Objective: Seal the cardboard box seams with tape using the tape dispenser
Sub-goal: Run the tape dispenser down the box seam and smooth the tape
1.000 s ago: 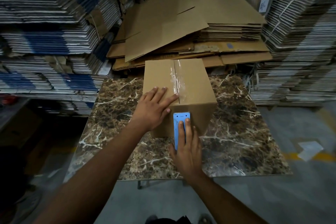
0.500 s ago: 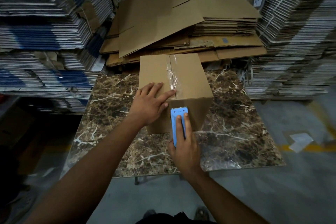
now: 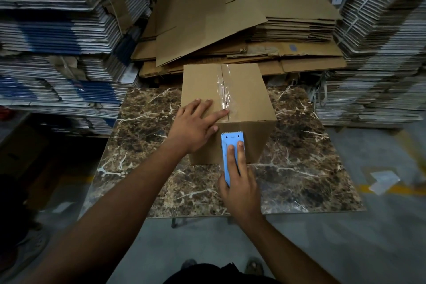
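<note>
Left hand [image 3: 193, 128] fingers spread on taped box [image 3: 242, 90], right hand [image 3: 239, 182] gripping blue dispenser [image 3: 231, 143], roll hidden

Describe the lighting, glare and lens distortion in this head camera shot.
Head view: dim overall, brightest on the cardboard box; glare streaks on the clear tape along its seam; wide-angle bending curves the side cardboard stacks; lower-left corner nearly black; blue tape dispenser and both hands stay reasonably sharp.
</note>
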Demonstrator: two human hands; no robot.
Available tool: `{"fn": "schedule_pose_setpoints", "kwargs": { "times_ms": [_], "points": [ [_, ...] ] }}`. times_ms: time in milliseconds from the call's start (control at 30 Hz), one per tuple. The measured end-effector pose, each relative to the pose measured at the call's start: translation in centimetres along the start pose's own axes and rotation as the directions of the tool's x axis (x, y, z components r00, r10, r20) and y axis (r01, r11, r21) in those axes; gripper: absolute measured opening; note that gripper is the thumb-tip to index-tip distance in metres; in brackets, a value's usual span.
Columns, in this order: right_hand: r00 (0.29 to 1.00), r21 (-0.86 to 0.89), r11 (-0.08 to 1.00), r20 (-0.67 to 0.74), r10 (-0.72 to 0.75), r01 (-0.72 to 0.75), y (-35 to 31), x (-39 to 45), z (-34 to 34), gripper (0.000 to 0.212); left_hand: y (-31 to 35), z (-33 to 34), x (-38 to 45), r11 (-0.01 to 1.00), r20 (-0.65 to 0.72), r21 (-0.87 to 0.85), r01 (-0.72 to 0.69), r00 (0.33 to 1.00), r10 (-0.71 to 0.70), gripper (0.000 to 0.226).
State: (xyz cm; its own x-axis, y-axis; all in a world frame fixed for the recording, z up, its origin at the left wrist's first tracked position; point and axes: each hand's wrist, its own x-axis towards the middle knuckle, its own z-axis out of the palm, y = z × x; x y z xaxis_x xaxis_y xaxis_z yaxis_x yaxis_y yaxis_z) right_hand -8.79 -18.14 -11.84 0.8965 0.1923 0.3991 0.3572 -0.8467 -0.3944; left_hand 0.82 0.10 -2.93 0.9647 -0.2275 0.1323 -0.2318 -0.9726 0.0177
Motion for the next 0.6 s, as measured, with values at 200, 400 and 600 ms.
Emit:
{"fn": "schedule_pose_setpoints", "kwargs": {
  "times_ms": [200, 400, 600],
  "points": [
    [1.000, -0.062, 0.998, 0.016, -0.006, 0.007, -0.3, -0.9, -0.6, 0.072, 0.1, 0.0, -0.1, 1.000, -0.001, 0.006, 0.002, 1.000, -0.002, 0.052],
    [0.999, -0.077, 0.997, 0.042, 0.023, -0.020, -0.4, -1.1, -0.5, 0.074, 0.2, -0.2, -0.1, 1.000, 0.002, -0.011, 0.018, 1.000, -0.018, 0.052],
    [0.997, -0.044, 0.998, 0.056, 0.055, -0.052, -0.4, -1.5, -0.3, 0.072, 0.5, -0.3, -0.4, 1.000, 0.010, -0.011, 0.013, 1.000, -0.013, 0.052]
  ]
}}
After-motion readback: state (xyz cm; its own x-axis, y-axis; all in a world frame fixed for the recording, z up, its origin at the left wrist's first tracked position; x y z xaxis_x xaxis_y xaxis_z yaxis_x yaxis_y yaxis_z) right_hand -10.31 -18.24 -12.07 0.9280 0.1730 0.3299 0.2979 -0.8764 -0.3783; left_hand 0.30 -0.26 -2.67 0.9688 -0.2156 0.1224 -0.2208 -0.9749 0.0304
